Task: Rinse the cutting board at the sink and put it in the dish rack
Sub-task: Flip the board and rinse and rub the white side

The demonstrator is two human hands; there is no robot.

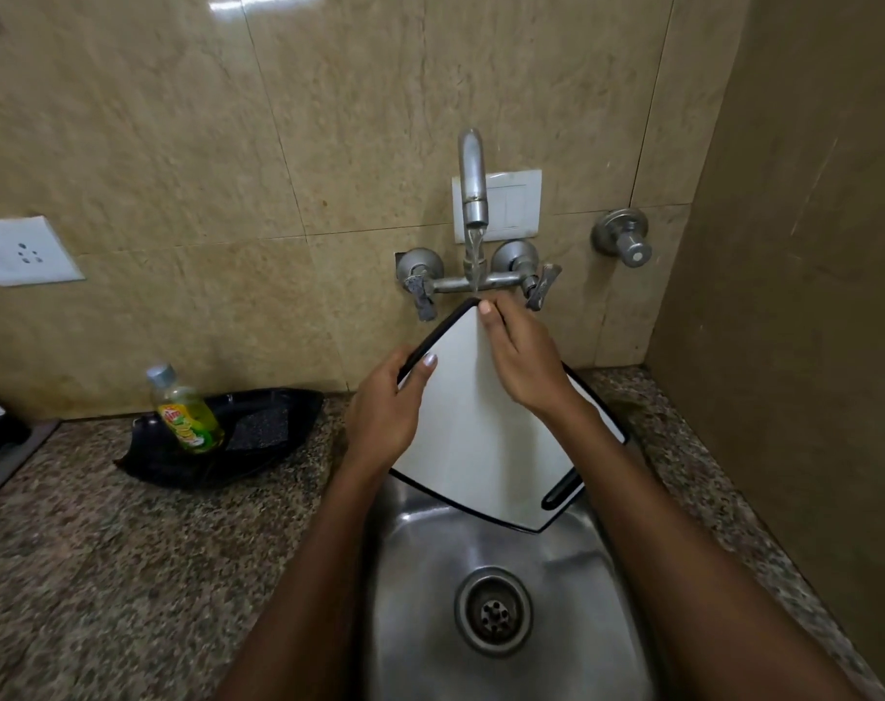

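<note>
A white cutting board (473, 447) with a black rim and a slot handle is tilted over the steel sink (425, 564), its upper corner under the tap (473, 179). Water runs from the spout onto that corner. My left hand (387, 409) grips the board's left edge, thumb on the white face. My right hand (523, 356) lies on the upper part of the board, with the fingers curled over its top edge near the stream. No dish rack is in view.
A black tray (278, 402) on the granite counter (127, 548) left of the sink holds a green dish-soap bottle (187, 412) and a dark scrub pad (263, 430). Tiled wall behind, with a socket (23, 250), a switch plate (513, 204) and a separate valve (624, 237). A brown wall closes the right side.
</note>
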